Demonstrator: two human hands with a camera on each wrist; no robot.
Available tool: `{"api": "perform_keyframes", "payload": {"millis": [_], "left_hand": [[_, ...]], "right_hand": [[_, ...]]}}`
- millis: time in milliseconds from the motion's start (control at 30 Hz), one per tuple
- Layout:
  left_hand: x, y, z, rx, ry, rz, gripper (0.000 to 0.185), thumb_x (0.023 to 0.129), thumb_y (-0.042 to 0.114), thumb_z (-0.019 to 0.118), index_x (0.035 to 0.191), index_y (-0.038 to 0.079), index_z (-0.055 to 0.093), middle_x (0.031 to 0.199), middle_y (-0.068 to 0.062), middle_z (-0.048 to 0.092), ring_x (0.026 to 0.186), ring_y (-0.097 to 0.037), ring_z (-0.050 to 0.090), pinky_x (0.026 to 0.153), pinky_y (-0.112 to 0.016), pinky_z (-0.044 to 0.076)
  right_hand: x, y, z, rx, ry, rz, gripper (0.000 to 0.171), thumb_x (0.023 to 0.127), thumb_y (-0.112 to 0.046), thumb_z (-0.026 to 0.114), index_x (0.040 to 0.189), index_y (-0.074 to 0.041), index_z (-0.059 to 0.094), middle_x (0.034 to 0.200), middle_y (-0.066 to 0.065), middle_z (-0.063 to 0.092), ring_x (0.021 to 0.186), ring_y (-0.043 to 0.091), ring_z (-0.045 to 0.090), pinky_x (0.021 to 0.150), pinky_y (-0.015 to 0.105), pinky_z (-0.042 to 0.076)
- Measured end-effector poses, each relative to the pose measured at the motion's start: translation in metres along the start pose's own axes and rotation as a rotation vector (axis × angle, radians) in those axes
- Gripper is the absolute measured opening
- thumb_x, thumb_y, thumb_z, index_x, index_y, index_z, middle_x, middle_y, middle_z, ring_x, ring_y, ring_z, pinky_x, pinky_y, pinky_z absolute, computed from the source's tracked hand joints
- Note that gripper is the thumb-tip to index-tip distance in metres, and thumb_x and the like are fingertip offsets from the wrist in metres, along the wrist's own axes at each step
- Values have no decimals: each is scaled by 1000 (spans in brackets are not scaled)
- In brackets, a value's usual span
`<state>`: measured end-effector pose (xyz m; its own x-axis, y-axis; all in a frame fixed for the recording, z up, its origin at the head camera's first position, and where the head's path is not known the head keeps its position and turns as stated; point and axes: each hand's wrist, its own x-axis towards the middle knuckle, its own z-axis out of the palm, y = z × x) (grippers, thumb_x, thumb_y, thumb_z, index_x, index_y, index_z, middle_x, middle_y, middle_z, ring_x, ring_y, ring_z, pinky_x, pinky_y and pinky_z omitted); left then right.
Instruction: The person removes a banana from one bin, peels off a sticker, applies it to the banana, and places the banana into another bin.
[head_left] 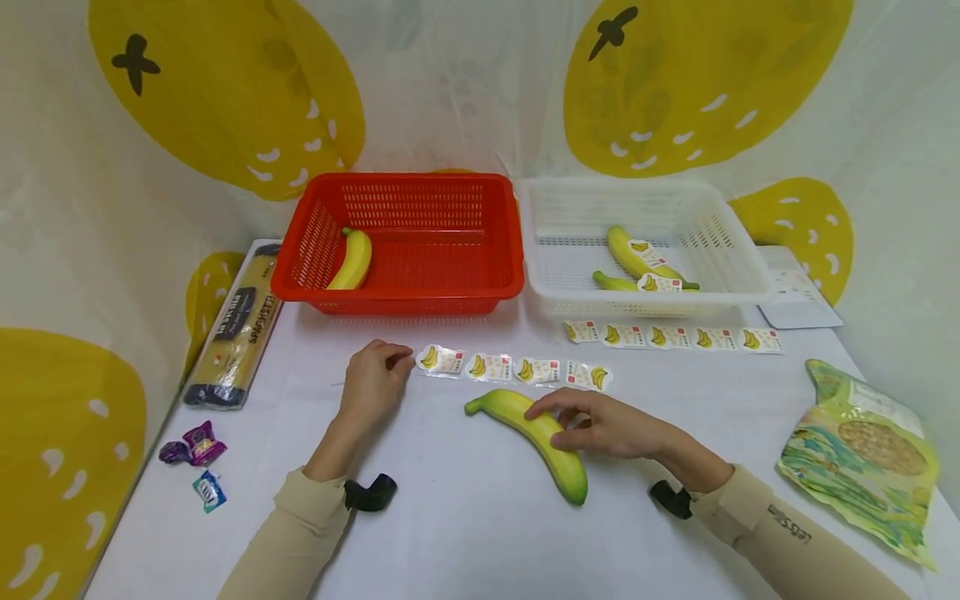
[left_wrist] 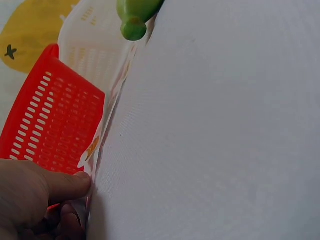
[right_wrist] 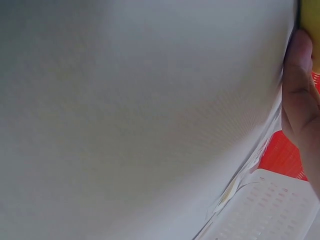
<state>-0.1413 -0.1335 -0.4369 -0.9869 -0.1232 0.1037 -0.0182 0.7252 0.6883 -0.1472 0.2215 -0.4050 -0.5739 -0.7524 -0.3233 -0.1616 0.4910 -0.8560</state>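
Observation:
A yellow-green banana [head_left: 540, 437] lies on the white table [head_left: 465, 517]; my right hand [head_left: 551, 423] grips its middle, thumb on the near side. The right wrist view shows one finger [right_wrist: 300, 90] against the banana [right_wrist: 311, 25]. My left hand [head_left: 401, 357] pinches the left end of a strip of banana stickers [head_left: 517, 369] lying just beyond the banana. In the left wrist view a fingertip [left_wrist: 65, 186] presses that strip [left_wrist: 92, 147], and the banana's green tip [left_wrist: 134, 20] shows at the top.
A red basket [head_left: 397, 179] holds one banana [head_left: 352, 260]. Two stickered bananas [head_left: 637, 254] lie in a white basket [head_left: 750, 250], with a second sticker strip [head_left: 675, 337] in front of it. A spaghetti packet [head_left: 236, 329] and candies [head_left: 195, 446] lie left, a snack bag [head_left: 862, 454] right.

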Motion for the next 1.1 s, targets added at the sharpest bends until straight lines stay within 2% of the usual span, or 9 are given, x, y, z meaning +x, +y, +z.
{"api": "perform_keyframes", "payload": {"millis": [200, 367, 500, 600, 800, 967, 1100], "left_hand": [[1, 1, -1, -20, 8, 7, 18, 94, 12, 71, 107, 0, 77, 94, -14, 72, 86, -24, 63, 76, -34, 51], [1, 9, -7, -56, 3, 18, 18, 95, 12, 70, 107, 1, 77, 94, -14, 71, 86, -25, 63, 77, -34, 51], [1, 16, -10, -82, 2, 17, 18, 95, 12, 71, 108, 2, 78, 94, -13, 70, 85, -24, 61, 76, -31, 50], [1, 20, -11, -108, -5, 20, 18, 94, 12, 72, 108, 2, 78, 94, -13, 70, 84, -23, 60, 73, -28, 49], [-1, 30, -14, -181, -25, 53, 18, 93, 11, 73, 108, 3, 78, 99, -13, 70, 87, -22, 61, 73, -21, 50], [-1, 41, -16, -237, -36, 98, 19, 93, 12, 74, 109, 3, 78, 101, -13, 73, 89, -22, 64, 75, -19, 52], [-1, 51, -17, -308, -69, 91, 20, 92, 13, 75, 109, 3, 78, 101, -14, 74, 87, -22, 64, 71, -19, 52]], "right_hand": [[-1, -1, 0, 10, 24, -12, 37, 97, -24, 69, 134, -24, 63, 136, 4, 60, 110, 24, 62, 94, 29, 52], [-1, -9, -6, -9, 120, -18, 34, 98, -26, 69, 131, -20, 65, 115, 7, 68, 99, 23, 66, 85, 26, 53], [7, -23, -18, -30, 204, -48, 31, 99, -25, 66, 128, -13, 67, 117, 10, 71, 98, 22, 65, 87, 27, 54], [20, -35, -27, -36, 244, -72, 28, 100, -24, 65, 125, -11, 69, 120, 9, 71, 100, 25, 64, 88, 31, 56], [56, -56, -40, -29, 269, -117, 24, 100, -22, 64, 122, -14, 71, 117, 11, 71, 101, 32, 65, 87, 44, 59], [85, -65, -42, -78, 287, -221, 23, 100, -17, 65, 121, -10, 71, 117, 8, 71, 103, 24, 65, 88, 34, 57], [102, -68, -40, -69, 261, -289, 25, 99, -13, 65, 122, -4, 70, 115, 10, 72, 97, 21, 66, 86, 30, 55]]}}
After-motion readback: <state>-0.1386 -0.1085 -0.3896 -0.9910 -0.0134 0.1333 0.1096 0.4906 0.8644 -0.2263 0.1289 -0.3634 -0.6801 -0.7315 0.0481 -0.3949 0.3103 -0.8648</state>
